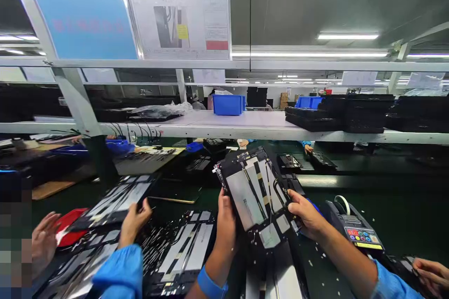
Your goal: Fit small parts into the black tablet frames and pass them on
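Tablet back panel (254,194), opened up with its insides facing the viewer, sits tilted in the middle of the frame, held up off the dark green bench (403,215) between both of the person's hands. It is a black rectangular frame carrying two pale grey battery-like plates side by side, thin black ribbon strips running slantwise across them, small yellowish patches near the centre and a looped black cable towards its right edge. The left hand (225,224) is clamped on the lower left edge, thumb over the front, with a blue band at the wrist. The right hand (306,212) grips the right edge, its fingers curled behind where they cannot be seen. Just right of that hand stands a grey tape dispenser (354,229) with coloured buttons. Below the held piece more open panels (185,252) lie flat, partly covered by the forearms and cut off by the bottom of the frame. At lower left a co-worker's hand (135,222) in a blue sleeve clasps another panel (119,201), and a further hand (44,238) hovers by a red object (70,229) that is too hidden to identify. Part of the lower left corner is pixelated. At lower right another hand (433,273) is cut by the edge. Stacked black trays (333,114) and a blue bin (228,104) rest on the shelf above.
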`<action>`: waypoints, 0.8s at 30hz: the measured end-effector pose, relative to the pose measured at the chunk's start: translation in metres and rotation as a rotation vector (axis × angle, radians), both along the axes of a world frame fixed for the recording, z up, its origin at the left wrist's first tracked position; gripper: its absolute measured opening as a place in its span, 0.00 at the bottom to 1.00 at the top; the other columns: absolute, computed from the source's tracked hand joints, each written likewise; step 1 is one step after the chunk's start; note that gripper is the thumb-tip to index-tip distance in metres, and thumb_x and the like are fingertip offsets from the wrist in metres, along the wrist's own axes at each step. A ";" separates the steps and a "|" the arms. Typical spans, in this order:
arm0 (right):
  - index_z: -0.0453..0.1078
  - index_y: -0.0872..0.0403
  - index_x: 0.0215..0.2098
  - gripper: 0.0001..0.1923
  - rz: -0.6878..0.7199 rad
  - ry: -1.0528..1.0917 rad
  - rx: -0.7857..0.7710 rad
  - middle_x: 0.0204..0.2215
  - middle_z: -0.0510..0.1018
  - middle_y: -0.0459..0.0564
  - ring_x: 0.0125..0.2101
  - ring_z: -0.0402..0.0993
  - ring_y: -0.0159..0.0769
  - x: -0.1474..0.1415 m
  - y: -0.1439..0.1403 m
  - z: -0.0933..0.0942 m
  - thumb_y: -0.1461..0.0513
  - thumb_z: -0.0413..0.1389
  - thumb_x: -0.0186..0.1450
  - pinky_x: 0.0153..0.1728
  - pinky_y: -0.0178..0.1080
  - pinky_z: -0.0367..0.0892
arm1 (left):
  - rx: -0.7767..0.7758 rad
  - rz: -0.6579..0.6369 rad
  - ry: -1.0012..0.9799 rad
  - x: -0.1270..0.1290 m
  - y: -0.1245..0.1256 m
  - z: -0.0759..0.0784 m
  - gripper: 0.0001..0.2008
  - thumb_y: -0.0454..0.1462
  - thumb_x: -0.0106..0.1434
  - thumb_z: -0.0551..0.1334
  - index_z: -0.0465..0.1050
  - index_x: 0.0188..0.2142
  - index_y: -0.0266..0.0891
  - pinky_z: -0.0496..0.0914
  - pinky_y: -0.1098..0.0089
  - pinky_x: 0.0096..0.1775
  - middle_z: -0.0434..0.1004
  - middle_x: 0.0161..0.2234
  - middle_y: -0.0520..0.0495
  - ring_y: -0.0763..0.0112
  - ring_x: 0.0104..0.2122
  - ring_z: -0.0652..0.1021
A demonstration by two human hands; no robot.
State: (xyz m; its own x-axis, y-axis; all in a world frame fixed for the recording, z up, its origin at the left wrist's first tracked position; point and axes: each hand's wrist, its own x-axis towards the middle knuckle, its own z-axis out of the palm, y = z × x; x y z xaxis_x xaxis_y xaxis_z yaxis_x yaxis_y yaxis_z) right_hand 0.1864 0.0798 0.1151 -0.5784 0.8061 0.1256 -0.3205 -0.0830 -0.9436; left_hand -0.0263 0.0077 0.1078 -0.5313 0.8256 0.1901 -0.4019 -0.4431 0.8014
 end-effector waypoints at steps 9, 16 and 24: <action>0.75 0.52 0.47 0.25 -0.043 0.125 0.011 0.31 0.79 0.46 0.26 0.77 0.33 0.013 -0.029 -0.008 0.56 0.72 0.52 0.25 0.31 0.73 | -0.027 0.046 0.018 0.001 -0.002 -0.007 0.37 0.54 0.63 0.68 0.63 0.67 0.49 0.73 0.56 0.58 0.79 0.57 0.41 0.55 0.53 0.81; 0.72 0.48 0.59 0.30 -0.115 0.112 0.007 0.37 0.84 0.50 0.24 0.79 0.36 0.051 -0.045 -0.022 0.53 0.68 0.60 0.21 0.34 0.73 | 0.013 0.307 0.201 -0.009 0.006 -0.008 0.30 0.48 0.71 0.60 0.58 0.70 0.48 0.62 0.59 0.67 0.68 0.67 0.43 0.59 0.66 0.70; 0.76 0.48 0.52 0.26 -0.378 0.153 0.005 0.37 0.86 0.52 0.25 0.81 0.40 0.123 -0.020 0.011 0.56 0.70 0.55 0.23 0.35 0.76 | -0.142 -0.049 0.068 -0.031 -0.032 -0.001 0.34 0.47 0.62 0.70 0.66 0.65 0.42 0.74 0.58 0.58 0.80 0.57 0.40 0.56 0.55 0.80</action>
State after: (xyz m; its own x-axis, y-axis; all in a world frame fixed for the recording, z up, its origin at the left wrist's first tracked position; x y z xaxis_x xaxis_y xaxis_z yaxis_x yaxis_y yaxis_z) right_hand 0.3099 0.0600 0.1261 -0.2160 0.9574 0.1915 -0.4640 0.0720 -0.8829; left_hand -0.0571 -0.0239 0.1068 -0.4799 0.8711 0.1039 -0.3630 -0.3049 0.8805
